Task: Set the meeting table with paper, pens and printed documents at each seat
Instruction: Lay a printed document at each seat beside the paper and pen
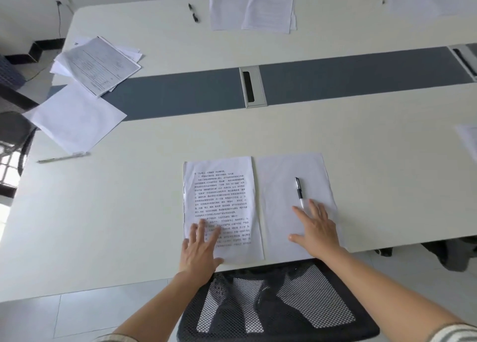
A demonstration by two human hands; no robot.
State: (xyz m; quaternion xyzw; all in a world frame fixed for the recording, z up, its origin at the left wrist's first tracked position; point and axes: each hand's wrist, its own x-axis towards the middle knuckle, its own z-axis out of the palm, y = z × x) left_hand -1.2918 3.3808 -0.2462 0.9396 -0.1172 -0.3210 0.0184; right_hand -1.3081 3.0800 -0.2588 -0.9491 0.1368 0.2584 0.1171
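A printed document (220,197) lies at the near seat of the white meeting table (129,212), with a blank sheet (284,186) beside it on the right. A black-and-white pen (299,190) rests on the blank sheet. My left hand (200,248) lies flat, fingers spread, on the document's lower left corner. My right hand (316,229) lies flat on the blank sheet, its fingertips at the pen's lower end. Neither hand grips anything.
A mesh chair back (273,300) stands right below me. At far left lie a stack of printed pages (98,64), blank paper (74,118) and a pen (63,157). The far seat has papers (251,9) and a pen (192,12). A cable hatch (252,87) sits mid-table.
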